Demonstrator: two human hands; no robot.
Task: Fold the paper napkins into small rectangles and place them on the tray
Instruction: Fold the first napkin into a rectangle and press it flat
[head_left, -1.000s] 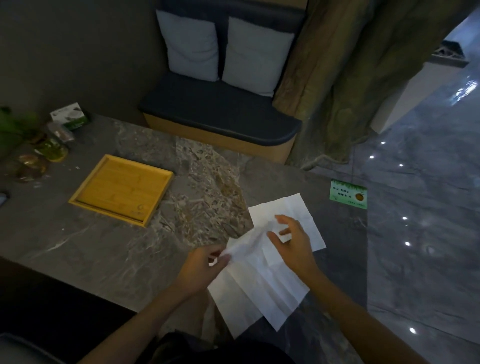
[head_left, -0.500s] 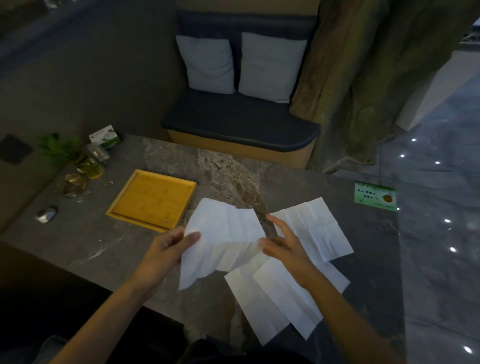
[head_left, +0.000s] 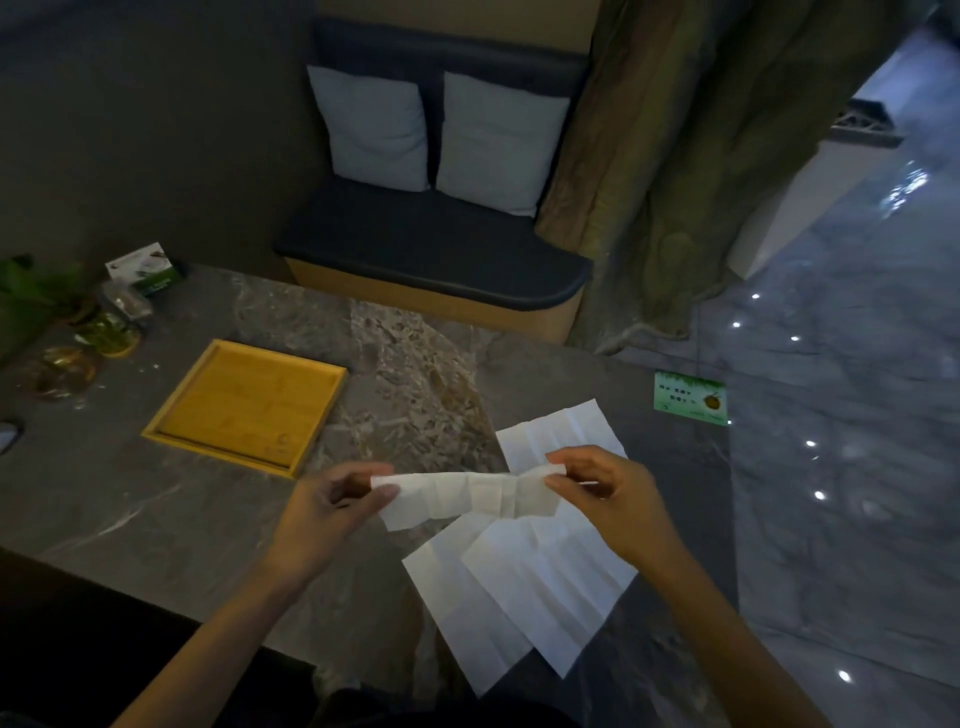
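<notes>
I hold one white paper napkin (head_left: 467, 496) stretched as a narrow folded strip above the table. My left hand (head_left: 332, 512) pinches its left end and my right hand (head_left: 608, 493) pinches its right end. Beneath them, three unfolded white napkins lie overlapping on the grey stone table: one farther back (head_left: 566, 431), two nearer me (head_left: 530, 592). The yellow wooden tray (head_left: 244, 402) sits flat to the left, with nothing on it, a hand's width from my left hand.
Glass jars and a small green-white box (head_left: 148, 267) stand at the table's far left with a plant. A green card (head_left: 690, 397) lies near the right edge. Beyond the table is a cushioned bench (head_left: 431, 244) with two pillows; shiny floor lies right.
The napkin lifted from the pile was open and loose half a second ago; now it is folded over into a narrow strip pulled taut between both hands.
</notes>
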